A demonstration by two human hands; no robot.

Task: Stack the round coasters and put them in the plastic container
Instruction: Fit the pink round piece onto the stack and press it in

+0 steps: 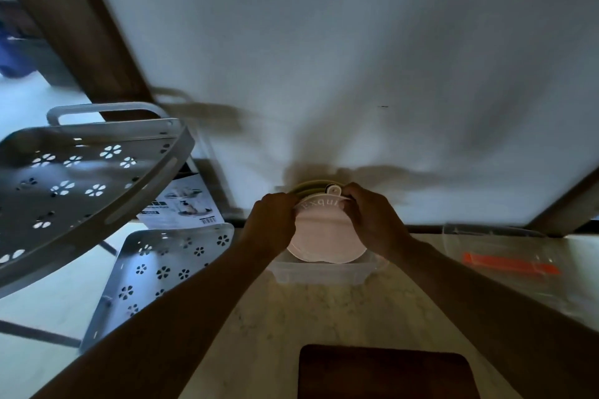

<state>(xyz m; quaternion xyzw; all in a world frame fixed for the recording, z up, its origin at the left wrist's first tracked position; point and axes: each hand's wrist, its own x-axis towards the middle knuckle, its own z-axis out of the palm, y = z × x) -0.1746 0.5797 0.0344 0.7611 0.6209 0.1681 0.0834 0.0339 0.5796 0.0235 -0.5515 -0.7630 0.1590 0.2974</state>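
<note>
1. One dark mat [385, 372] lies nearest us on the marble counter [275, 327]
2. Beyond it, our left hand [270, 223] and right hand [372, 215] grip the stacked coasters [324, 236] by both sides, over the plastic container [321, 272]
3. Farthest left, a perforated tray [81, 185] tilts

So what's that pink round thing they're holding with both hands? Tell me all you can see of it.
The pink coaster is a flat, pale pink disc, matte, perhaps silicone, with raised white lettering near its far edge and a small tab there. It is tilted, near edge low over the clear plastic container. The left hand and right hand grip its sides. Greenish coasters sit behind it.
</note>
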